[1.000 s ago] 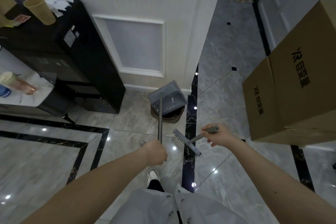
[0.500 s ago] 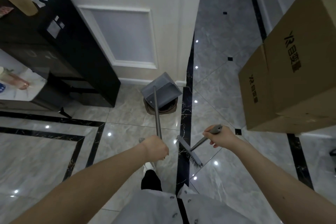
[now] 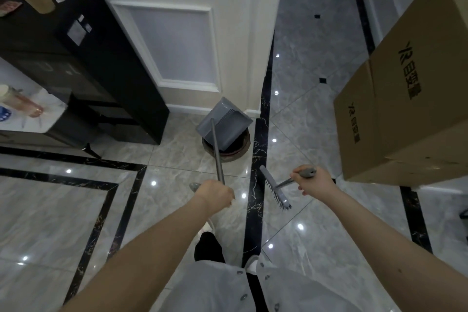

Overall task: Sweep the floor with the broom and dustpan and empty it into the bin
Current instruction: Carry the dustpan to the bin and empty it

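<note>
Head view, left hand: the left hand is gripping the long grey handle of the dustpan, fingers curled round the pole near its top end
Head view, dustpan: it is hanging ahead of and beyond the left hand, its grey pan tilted over the bin and covering most of the opening; whether the pan is touching the rim I cannot tell
Head view, bin: a small round brown bin is standing on the grey tiled floor, just beside the base of the white panelled wall
Head view, right hand: the right hand is clasping the grey end of the broom handle, fingers wrapped round it
Head view, broom: its short shaft is running from the right hand toward the left, and the grey head with dark bristles is hanging between the two hands, above the black floor strip
Head view, surroundings: a black cabinet is standing at the left against the wall, and a large cardboard box is sitting at the right, near the right hand
</note>
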The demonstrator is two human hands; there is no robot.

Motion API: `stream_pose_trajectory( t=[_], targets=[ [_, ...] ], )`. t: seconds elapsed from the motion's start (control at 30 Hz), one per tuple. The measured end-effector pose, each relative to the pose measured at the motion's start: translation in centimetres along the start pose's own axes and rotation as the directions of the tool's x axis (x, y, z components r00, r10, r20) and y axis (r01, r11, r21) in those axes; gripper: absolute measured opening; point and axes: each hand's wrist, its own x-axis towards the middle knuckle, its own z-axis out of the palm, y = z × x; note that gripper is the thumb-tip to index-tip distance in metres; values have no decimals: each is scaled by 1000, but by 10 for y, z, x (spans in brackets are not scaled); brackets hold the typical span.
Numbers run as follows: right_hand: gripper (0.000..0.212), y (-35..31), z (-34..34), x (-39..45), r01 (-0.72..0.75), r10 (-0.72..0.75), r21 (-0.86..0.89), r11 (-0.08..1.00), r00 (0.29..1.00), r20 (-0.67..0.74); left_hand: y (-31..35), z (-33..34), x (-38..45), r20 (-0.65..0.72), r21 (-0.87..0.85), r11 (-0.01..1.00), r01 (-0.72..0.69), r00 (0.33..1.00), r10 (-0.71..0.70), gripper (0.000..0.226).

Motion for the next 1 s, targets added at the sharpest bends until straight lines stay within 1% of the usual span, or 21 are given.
stream_pose_trajectory(
  t=[0.03,0.07,0.1,0.13,0.2,0.23,0.3,0.33,0.43,0.5,0.6,0.7,0.83,0.9,0.97,1.0],
  targets=[
    [8,1,0,0,5,-5,0,1000,1000,-6,0,-1,0,-4,4,1000,1,1000,-1,41],
    [8,1,-1,1,12,-13,-9,1000,1000,-7,3,-2,2,-16,35,998,-44,999,45,42],
    [10,1,0,2,22,-22,-29,999,1000,-6,7,-2,3,6,76,993,-92,996,92,41],
    [14,1,-1,3,32,-32,-55,998,999,1,12,-4,4,9,93,989,-114,993,114,38],
    [22,0,0,3,50,-48,-84,995,999,22,14,-6,3,-7,13,997,-77,997,77,35],
    [22,-1,0,3,56,-54,-86,995,998,24,11,-8,3,-43,-1,999,-48,998,48,33],
    [12,-1,-1,4,44,-44,-59,997,999,1,8,-13,3,-108,8,999,-38,993,39,30],
    [8,-1,-1,4,34,-34,-33,999,999,-14,9,-18,0,-103,-3,999,-52,993,51,29],
    [6,-2,2,4,26,-25,26,999,998,-50,11,-23,-2,-92,-144,990,12,995,-25,31],
    [8,-4,4,3,35,-35,2,999,998,-50,-1,-30,-7,-123,-202,978,51,989,-77,32],
    [7,-8,3,3,27,-27,-16,1000,999,-30,-20,-46,-15,-178,-211,976,57,979,-96,34],
    [11,-11,0,2,16,-17,-15,1000,999,-38,-45,-64,-18,-189,-245,963,117,968,-165,37],
    [20,-16,-3,0,20,-21,-35,999,999,-35,-79,-83,-20,-211,-237,954,181,949,-232,41],
    [16,-21,-2,1,25,-27,-46,999,999,-30,-97,-96,-25,-214,-276,938,207,939,-270,43],
    [9,-26,-1,4,37,-38,-71,997,999,-18,-119,-108,-34,-235,-347,907,240,913,-332,44],
    [11,-30,0,5,37,-38,-86,996,999,-10,-132,-113,-40,-255,-397,883,252,894,-370,44]
  ],
)
